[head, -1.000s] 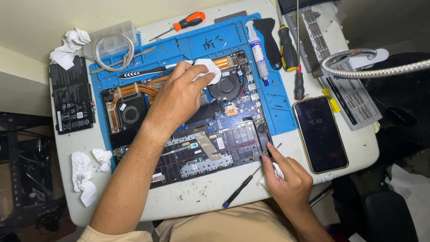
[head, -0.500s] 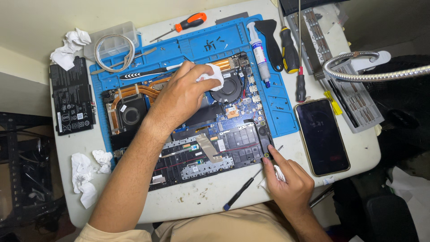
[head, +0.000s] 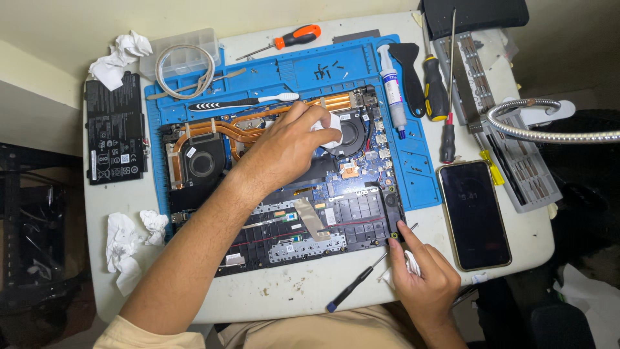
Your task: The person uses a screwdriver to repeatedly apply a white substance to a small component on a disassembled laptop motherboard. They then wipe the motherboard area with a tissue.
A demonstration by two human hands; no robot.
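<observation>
1. A white wad of tissue (head: 330, 128) is being pressed against the middle of the opened laptop (head: 284, 194), between the copper heat pipes (head: 258, 123) and the right-hand fan (head: 352, 132), on the far half of the board.
2. The wad is being gripped by the left hand (head: 284, 152), with the fingers curled closed around it.
3. The near right corner of the laptop is being steadied by the right hand (head: 423, 278); a second scrap of tissue (head: 411, 262) is being held loosely under its bent fingers.
4. The step being carried out is judged to be the wiping of the chip area beside the fan; a firm, small rubbing motion with the chassis kept still is judged to be what is being called for next.
5. The laptop is being supported by a blue work mat (head: 413, 174), on which a white brush (head: 245, 102) and a syringe of paste (head: 392, 90) are lying at the far side.
6. A phone (head: 475, 216) is lying to the right, a removed battery (head: 115, 129) to the left.
</observation>
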